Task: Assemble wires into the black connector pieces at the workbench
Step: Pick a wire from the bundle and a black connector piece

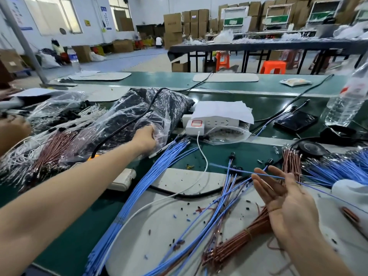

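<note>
A clear plastic bag (139, 112) full of black connector pieces lies at the left centre of the bench. My left hand (146, 139) reaches into its mouth, with the fingers hidden by the plastic. My right hand (278, 194) is palm up with fingers spread, and a single blue wire (239, 171) runs across it, pinched under the thumb. A long bundle of blue wires (159, 176) lies between my arms. Blue wires with black connectors on their ends (232, 156) and a tied bundle of copper-brown wires (239, 242) rest on the white mat (179, 216).
More blue wires (338, 168) and brown wires (291, 162) are piled at the right. White and brown wires (39, 152) are heaped at the left. A white power strip (211, 122), a phone (295, 120) and a water bottle (348, 96) stand behind.
</note>
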Demonstrator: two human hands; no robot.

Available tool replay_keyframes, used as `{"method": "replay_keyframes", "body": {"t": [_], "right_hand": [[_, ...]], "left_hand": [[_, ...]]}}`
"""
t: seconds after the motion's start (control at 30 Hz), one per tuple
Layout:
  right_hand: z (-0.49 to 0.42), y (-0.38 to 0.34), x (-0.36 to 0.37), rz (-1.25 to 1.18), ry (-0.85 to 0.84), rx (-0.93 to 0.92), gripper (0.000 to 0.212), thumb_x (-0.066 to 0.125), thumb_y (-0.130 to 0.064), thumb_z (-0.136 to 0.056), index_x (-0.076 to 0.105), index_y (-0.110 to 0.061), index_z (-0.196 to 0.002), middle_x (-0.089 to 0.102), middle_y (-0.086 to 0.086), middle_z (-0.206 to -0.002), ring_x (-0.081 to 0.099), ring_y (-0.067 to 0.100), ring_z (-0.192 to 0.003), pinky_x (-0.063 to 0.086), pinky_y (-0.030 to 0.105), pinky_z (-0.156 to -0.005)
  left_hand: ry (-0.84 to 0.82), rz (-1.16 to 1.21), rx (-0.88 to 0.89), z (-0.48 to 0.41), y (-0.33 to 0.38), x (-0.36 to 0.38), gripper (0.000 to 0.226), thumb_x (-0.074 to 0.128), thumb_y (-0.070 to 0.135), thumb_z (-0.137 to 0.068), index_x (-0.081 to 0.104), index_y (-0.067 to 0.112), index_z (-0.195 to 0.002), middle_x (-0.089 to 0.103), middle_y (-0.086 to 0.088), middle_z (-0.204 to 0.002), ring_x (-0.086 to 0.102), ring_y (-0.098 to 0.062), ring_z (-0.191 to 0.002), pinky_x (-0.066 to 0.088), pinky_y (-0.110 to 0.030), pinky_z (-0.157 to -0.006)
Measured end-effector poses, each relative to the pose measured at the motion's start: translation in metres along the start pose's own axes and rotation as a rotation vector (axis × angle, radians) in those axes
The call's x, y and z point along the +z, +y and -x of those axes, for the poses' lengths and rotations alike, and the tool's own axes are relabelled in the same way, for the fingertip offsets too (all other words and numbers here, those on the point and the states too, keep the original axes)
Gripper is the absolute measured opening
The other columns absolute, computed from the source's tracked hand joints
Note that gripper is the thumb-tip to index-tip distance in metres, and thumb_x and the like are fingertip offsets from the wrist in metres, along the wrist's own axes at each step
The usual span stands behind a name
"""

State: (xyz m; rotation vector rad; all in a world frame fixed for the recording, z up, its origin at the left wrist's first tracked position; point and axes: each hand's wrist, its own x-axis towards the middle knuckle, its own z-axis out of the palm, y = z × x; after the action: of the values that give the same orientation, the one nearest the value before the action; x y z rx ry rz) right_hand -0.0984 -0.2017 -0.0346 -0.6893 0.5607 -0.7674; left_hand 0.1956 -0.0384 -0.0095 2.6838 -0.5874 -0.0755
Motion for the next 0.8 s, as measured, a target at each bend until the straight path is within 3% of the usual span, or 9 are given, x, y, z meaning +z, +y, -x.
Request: {"method": "replay_keyframes", "body": {"t": [0.07,0.17,0.23,0.3,0.37,0.47,0.57,0.63,0.8], "right_hand": [[0.001,-0.002,0.001,-0.003,-0.005,0.003,0.028,0.043,-0.021,-0.100,0.061,-0.002,-0.090,0.073,0.016,-0.076,0.073,0.024,-0.068,0.060,0.029,-0.062],[0.001,-0.001,0.002,0.010,-0.055,-0.005,0.004,0.061,-0.006,-0.078,0.063,-0.005,-0.081,0.071,0.007,-0.070,0.070,0.016,-0.065,0.058,0.021,-0.064],[0.001,0.004,0.000,0.099,-0.067,-0.033,0.013,0.064,0.000,-0.074,0.058,-0.011,-0.073,0.065,0.001,-0.064,0.064,0.008,-0.059,0.055,0.014,-0.061],[-0.001,0.007,-0.002,0.184,-0.054,-0.075,0.028,0.061,0.008,-0.081,0.050,-0.015,-0.069,0.059,-0.001,-0.059,0.058,0.006,-0.053,0.051,0.011,-0.055],[0.000,0.009,-0.001,0.243,-0.067,-0.103,0.032,0.058,0.012,-0.084,0.046,-0.014,-0.069,0.057,-0.002,-0.055,0.054,0.006,-0.050,0.048,0.012,-0.051],[0.004,0.010,0.002,0.303,-0.114,-0.124,0.030,0.050,0.017,-0.087,0.044,-0.011,-0.075,0.065,0.004,-0.059,0.061,0.012,-0.050,0.048,0.016,-0.048],[0.008,0.010,0.004,0.315,-0.152,-0.135,0.025,0.044,0.014,-0.091,0.043,-0.009,-0.081,0.071,0.018,-0.070,0.068,0.024,-0.056,0.053,0.021,-0.049],[0.007,0.009,0.002,0.361,-0.125,-0.193,0.021,0.047,0.014,-0.090,0.046,-0.007,-0.084,0.071,0.018,-0.072,0.069,0.024,-0.059,0.055,0.022,-0.053],[0.001,0.009,-0.002,0.517,-0.047,-0.367,0.018,0.052,0.012,-0.090,0.059,-0.005,-0.091,0.072,0.009,-0.076,0.068,0.014,-0.064,0.054,0.016,-0.064]], "left_hand": [[0.034,-0.090,0.051,0.005,-0.001,-0.002,0.011,0.048,-0.006,-0.082,0.052,0.003,-0.086,0.061,-0.019,-0.099,0.057,-0.034,-0.098,0.042,-0.033,-0.075],[0.087,-0.274,0.146,0.018,0.006,-0.018,0.016,0.049,-0.004,-0.085,0.054,0.009,-0.077,0.060,-0.009,-0.092,0.058,-0.023,-0.083,0.049,-0.033,-0.075],[0.074,-0.405,0.198,0.033,0.016,-0.040,0.017,0.048,-0.002,-0.087,0.057,0.010,-0.079,0.061,-0.007,-0.086,0.058,-0.019,-0.074,0.050,-0.033,-0.070],[0.105,-0.439,0.285,0.048,0.032,-0.063,0.018,0.051,-0.001,-0.087,0.059,0.015,-0.083,0.061,-0.001,-0.081,0.055,-0.014,-0.068,0.045,-0.028,-0.062],[0.133,-0.263,0.445,0.068,0.056,-0.072,0.022,0.058,0.005,-0.087,0.059,0.026,-0.085,0.058,0.011,-0.076,0.055,0.000,-0.064,0.041,-0.014,-0.055],[0.030,0.308,0.583,0.103,0.087,-0.041,0.024,0.069,0.012,-0.084,0.063,0.030,-0.099,0.064,0.016,-0.081,0.062,0.006,-0.066,0.048,-0.006,-0.061],[-0.011,0.620,0.547,0.120,0.099,0.017,0.028,0.071,0.008,-0.082,0.064,0.029,-0.099,0.067,0.009,-0.081,0.061,-0.007,-0.062,0.052,-0.019,-0.068],[-0.052,0.739,0.520,0.124,0.096,0.045,0.029,0.069,0.003,-0.083,0.065,0.030,-0.093,0.070,0.004,-0.083,0.063,-0.012,-0.066,0.053,-0.026,-0.073],[-0.166,0.945,0.488,0.122,0.081,0.070,0.030,0.072,0.004,-0.082,0.066,0.033,-0.089,0.069,0.010,-0.094,0.067,-0.012,-0.086,0.051,-0.022,-0.077]]}}
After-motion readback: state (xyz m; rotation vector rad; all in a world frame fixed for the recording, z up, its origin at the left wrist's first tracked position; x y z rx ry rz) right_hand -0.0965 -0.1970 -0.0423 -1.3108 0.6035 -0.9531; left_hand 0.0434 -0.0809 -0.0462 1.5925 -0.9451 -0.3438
